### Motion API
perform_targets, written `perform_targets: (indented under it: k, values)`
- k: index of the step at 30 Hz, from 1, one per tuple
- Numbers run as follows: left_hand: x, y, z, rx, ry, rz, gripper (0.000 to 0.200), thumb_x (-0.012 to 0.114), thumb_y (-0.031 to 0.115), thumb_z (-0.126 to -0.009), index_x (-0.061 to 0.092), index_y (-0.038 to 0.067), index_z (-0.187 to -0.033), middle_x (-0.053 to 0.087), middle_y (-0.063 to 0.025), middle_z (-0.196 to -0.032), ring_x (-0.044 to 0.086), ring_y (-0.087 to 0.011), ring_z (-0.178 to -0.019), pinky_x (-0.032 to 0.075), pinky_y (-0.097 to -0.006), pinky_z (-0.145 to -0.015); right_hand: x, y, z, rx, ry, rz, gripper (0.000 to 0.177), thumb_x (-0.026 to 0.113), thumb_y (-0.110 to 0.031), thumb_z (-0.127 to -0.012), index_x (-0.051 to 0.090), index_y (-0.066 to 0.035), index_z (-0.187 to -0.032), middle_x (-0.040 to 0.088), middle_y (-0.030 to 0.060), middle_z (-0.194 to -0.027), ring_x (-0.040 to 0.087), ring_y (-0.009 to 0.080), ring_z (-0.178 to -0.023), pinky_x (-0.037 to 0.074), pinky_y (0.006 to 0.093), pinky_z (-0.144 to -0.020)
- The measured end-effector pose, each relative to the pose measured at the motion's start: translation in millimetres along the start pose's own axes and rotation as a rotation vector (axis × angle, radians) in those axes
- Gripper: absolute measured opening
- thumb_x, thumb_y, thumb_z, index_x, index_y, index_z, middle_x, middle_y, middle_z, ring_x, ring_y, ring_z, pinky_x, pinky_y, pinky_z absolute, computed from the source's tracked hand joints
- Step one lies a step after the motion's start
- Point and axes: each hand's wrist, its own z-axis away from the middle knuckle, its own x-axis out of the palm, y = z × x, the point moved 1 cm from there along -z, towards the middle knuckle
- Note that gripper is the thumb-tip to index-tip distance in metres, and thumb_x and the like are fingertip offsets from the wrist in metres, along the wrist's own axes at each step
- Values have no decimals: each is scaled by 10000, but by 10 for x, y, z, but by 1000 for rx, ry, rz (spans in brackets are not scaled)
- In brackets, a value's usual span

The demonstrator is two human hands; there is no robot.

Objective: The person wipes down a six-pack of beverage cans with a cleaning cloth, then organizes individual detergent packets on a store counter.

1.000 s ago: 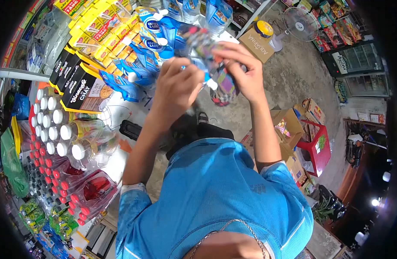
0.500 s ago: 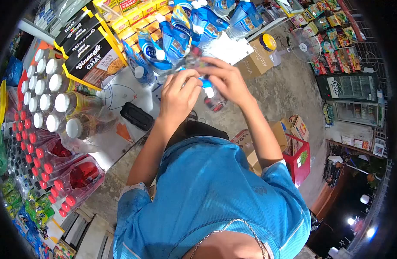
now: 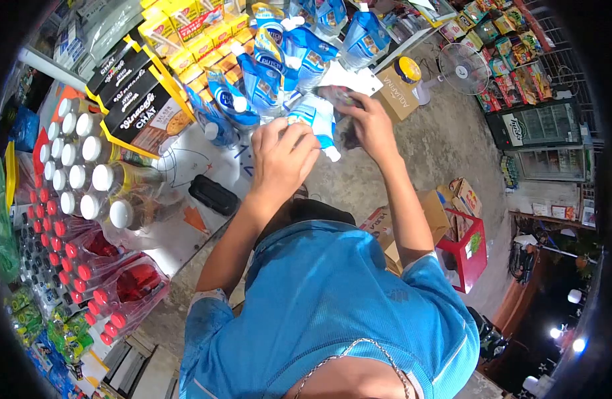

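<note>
I see a blue and white pouch held up in the air with both hands, just over the table's right edge. Its white cap points down. The writing on it is too small for me to read. The left hand is below the pouch, with its back to me. Its fingers are bent and close together, and their tips press on the pouch's lower side. The right hand is on the other side. Its fingers are shut on the pouch's top corner. There is a dark thing under that hand too, but it is too blurry to tell what it is. Both arms are stretched out in front of the blue shirt, bent a little at the elbows. Just behind the hands, more blue pouches stand in a row along the table's far edge. Left of them are black boxes with the word "CHAT", and yellow boxes behind. On the floor past the right hand is a brown box that says "AQUAFINA".
</note>
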Motion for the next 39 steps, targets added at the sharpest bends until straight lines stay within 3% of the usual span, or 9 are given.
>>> perform_targets:
  k: [4,7,12,14,18,22,28,31,39]
  values:
    - [27,54,-246,85,-81,-34,180,796,146,-745,685,162,-886,652,25,-1020,596,-230,-1044,416,-398,-902,-174,79,253,75,119,-56,310,632,8,-850,782,-134,-1082,680,123,-1184,675,329,-1028,543,412,-917]
    - [130,29,-394,77,-203,71,207,792,130,-770,684,139,-946,649,6,-1014,634,-256,-1013,468,-425,-860,-327,15,386,317,155,-428,243,549,-12,-901,785,-51,-951,663,131,-1134,681,260,-991,524,348,-864]
    - [229,100,-683,-139,-334,188,98,729,115,-930,674,79,-1003,657,-126,-952,682,-392,-855,539,-472,-680,-549,-218,432,423,226,-631,200,598,-36,-920,787,-33,-988,670,115,-1071,681,216,-950,524,325,-840]
    - [411,155,-749,-102,-320,153,82,709,128,-960,671,77,-1011,659,-159,-915,674,-409,-816,539,-464,-661,-628,-328,371,401,225,-577,152,656,-93,-949,780,-26,-1007,678,107,-1001,682,216,-934,523,326,-834]
    - [707,306,-858,-139,-266,193,112,699,141,-951,662,62,-1020,673,-163,-894,677,-413,-820,539,-482,-678,-639,-394,127,620,172,-666,426,642,-421,-1004,757,-12,-970,697,165,-927,693,316,-880,525,397,-821]
    - [819,401,-885,-201,-202,242,128,681,125,-944,662,16,-1008,705,-179,-934,704,-387,-823,560,-461,-714,-781,-181,-264,723,6,-463,535,594,-527,-980,751,-20,-913,710,199,-854,699,390,-857,528,462,-809]
    - [827,374,-769,-350,-169,458,258,706,165,-954,708,16,-1165,725,-173,-1085,740,-336,-966,581,-386,-825,-797,146,-596,357,-83,-142,427,593,-408,-940,754,-14,-920,730,244,-891,709,450,-907,545,513,-809]
    - [679,354,-770,-216,-94,450,296,713,167,-957,701,19,-1213,713,-171,-1191,691,-361,-1111,542,-413,-953,-960,180,-872,166,25,-86,352,627,-337,-955,747,-7,-992,734,217,-970,715,411,-908,547,476,-788]
    - [440,161,-541,-348,-103,453,301,716,160,-962,691,32,-1234,699,-151,-1180,704,-302,-1074,548,-385,-928,-1125,382,-1676,-243,-78,285,267,619,-289,-1002,715,-42,-1035,689,139,-1035,676,393,-975,541,488,-793]
